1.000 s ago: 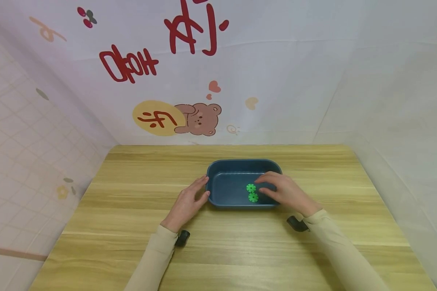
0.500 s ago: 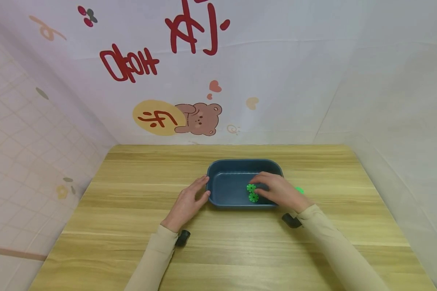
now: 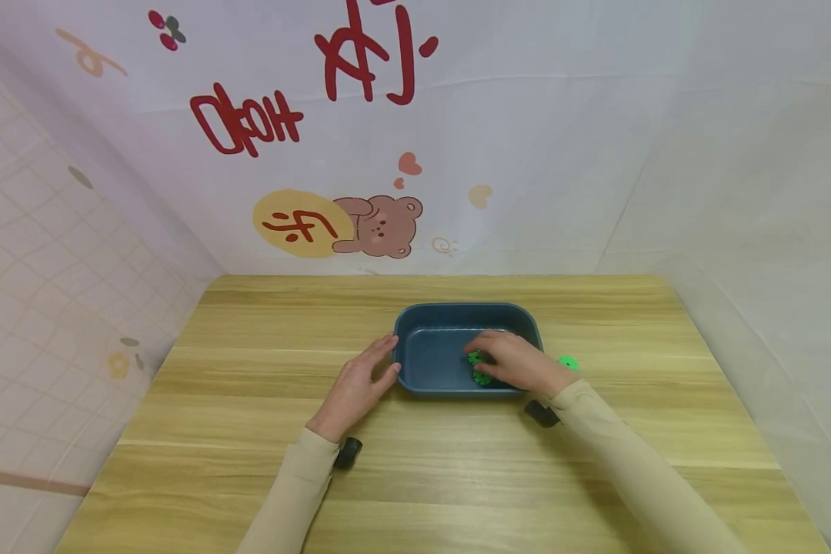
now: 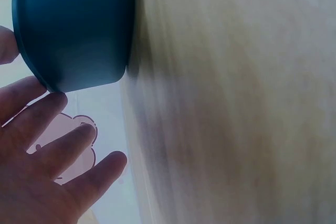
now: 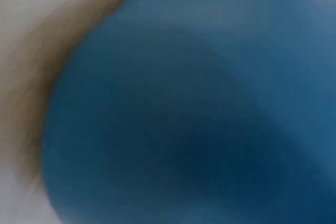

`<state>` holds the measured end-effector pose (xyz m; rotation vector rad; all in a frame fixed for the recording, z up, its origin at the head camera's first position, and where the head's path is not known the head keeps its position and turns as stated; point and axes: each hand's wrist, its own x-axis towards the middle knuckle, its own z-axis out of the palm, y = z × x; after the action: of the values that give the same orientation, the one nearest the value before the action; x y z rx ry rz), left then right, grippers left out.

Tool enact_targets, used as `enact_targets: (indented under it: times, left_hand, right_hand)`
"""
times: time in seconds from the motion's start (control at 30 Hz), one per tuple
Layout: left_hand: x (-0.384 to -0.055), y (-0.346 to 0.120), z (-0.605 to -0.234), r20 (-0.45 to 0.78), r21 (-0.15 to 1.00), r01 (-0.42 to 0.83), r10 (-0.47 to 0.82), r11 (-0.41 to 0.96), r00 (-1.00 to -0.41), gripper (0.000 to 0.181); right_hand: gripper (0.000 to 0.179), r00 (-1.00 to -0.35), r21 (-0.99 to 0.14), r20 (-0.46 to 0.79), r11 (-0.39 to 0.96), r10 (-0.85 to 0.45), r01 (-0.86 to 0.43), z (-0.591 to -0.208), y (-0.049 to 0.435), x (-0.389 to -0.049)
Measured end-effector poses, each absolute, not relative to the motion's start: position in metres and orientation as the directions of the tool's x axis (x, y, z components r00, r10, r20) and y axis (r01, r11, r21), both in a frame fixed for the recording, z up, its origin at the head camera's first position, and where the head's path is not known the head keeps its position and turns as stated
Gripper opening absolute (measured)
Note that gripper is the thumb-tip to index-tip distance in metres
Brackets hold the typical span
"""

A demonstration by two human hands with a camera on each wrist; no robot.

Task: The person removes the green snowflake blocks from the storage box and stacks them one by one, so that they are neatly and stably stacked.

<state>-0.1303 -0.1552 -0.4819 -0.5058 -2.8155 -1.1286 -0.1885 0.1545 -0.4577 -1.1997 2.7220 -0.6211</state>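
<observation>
Two bright green notched discs, an upper disc (image 3: 475,357) and a lower disc (image 3: 482,378), lie in a dark blue rectangular bin (image 3: 429,394). My right hand (image 3: 515,362) reaches over the bin's right side, its thumb and fingers apart and bent down at the discs, partly covering them. My left hand (image 3: 353,388) touches the bin's left end with its fingertips and thumb. In the left wrist view, that hand's fingers (image 4: 58,156) are spread, two of them at the bin's rim. The right wrist view shows only the blurred blue bin wall (image 5: 157,103), with the hand out of sight.
Another green disc (image 3: 569,362) lies right of the bin, partly behind my right wrist. The bin stands on a wooden table (image 3: 429,477), near its back edge. A white printed cloth (image 3: 540,154) hangs behind and at both sides.
My right hand has moved left and closer over the two discs. The green disc outside the bin has come into view beside the wrist. My left hand has stayed in place.
</observation>
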Motion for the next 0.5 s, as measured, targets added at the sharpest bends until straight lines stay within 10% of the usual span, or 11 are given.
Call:
enact_targets:
  times: [0.5]
  left_hand:
    - [-0.131, -0.154, -0.482, 0.177, 0.665, 0.317, 0.27, 0.676, -0.946, 0.053]
  right_hand:
    - [0.032, -0.695, -0.538, 0.066, 0.561, -0.716, -0.629, -0.465, 0.149, -0.202]
